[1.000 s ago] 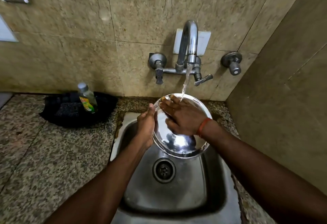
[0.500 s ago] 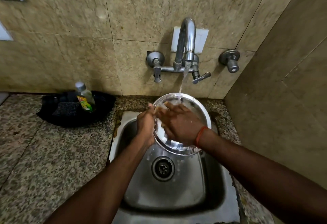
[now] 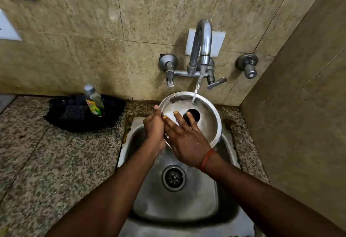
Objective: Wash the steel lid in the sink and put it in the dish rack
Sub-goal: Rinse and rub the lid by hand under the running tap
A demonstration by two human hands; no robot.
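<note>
The round steel lid is held tilted above the back of the steel sink, its black knob facing me. Water from the wall tap falls on the lid's upper part. My left hand grips the lid's left rim. My right hand lies flat on the lid's face, fingers spread beside the knob. No dish rack is in view.
A black tray on the granite counter left of the sink holds a dish soap bottle and a dark scrub pad. A tiled wall stands close on the right. The sink drain lies under my wrists.
The lid has been turned over: its shiny hollow side faced me before, now the knob side does. My right hand moved from inside the hollow onto the knob side.
</note>
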